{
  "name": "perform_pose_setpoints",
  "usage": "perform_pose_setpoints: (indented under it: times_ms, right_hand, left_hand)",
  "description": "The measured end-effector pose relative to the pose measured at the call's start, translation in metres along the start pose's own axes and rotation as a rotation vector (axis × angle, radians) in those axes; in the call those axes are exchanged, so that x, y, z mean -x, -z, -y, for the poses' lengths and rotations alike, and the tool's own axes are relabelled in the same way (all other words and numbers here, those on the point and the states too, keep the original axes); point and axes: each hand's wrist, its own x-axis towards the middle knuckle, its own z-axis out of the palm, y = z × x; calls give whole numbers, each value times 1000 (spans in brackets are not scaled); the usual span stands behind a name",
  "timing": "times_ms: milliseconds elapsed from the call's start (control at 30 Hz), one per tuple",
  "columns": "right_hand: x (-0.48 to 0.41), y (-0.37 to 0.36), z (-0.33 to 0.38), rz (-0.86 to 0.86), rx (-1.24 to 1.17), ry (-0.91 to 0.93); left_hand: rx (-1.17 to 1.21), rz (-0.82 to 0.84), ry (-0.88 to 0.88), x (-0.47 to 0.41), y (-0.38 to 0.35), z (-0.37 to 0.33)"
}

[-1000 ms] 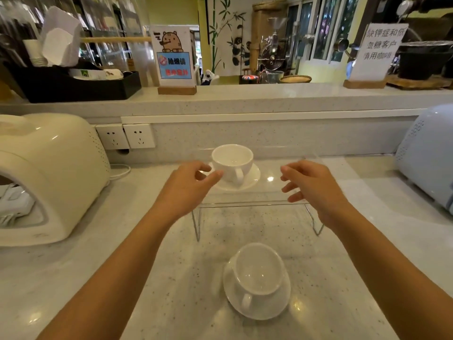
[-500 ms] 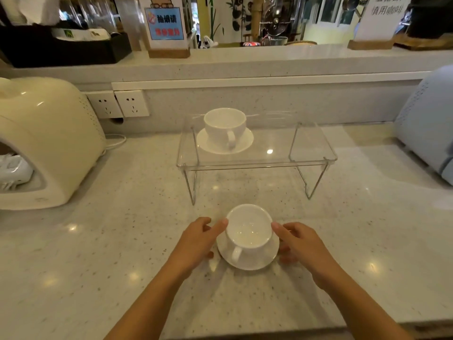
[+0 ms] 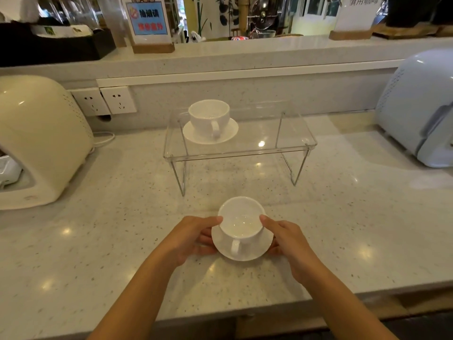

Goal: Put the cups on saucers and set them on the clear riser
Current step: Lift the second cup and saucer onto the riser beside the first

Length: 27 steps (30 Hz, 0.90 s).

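One cup (image 3: 209, 118) sat on the riser (image 3: 289, 133); your hands (image 3: 190, 238) (image 3: 289, 239) gripped the second saucer (image 3: 255, 251) (cup aboard), unplaced.

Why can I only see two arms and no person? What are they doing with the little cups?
The camera sits on the person's head and looks down, so you see only their own arms, like when you look at your own hands. There is just this one view. The left hand and the right hand grip the two sides of a white saucer on the speckled counter. A white cup stands on that saucer, its handle pointing at the person. Farther back stands a clear riser, like a tiny see-through table. A second cup on its own saucer already sits on its left part. The right part is free.
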Motion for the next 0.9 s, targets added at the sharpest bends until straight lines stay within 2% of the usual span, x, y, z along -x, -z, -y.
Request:
perform_pose_setpoints:
  times_ms: [233, 533, 733, 900]
  right_hand:
    - [10, 28, 14, -106, -19, 138]
    - [11, 65, 83, -156, 14, 348]
    - [-3, 83, 133, -107, -4, 370]
    - [-35, 88, 161, -96, 38, 337]
  left_hand:
    - [58, 59, -109, 12, -31, -7]
    - [117, 87, -306, 28, -54, -75]
    - [128, 29, -382, 21, -62, -123]
    - [156, -68, -353, -1, -74, -153]
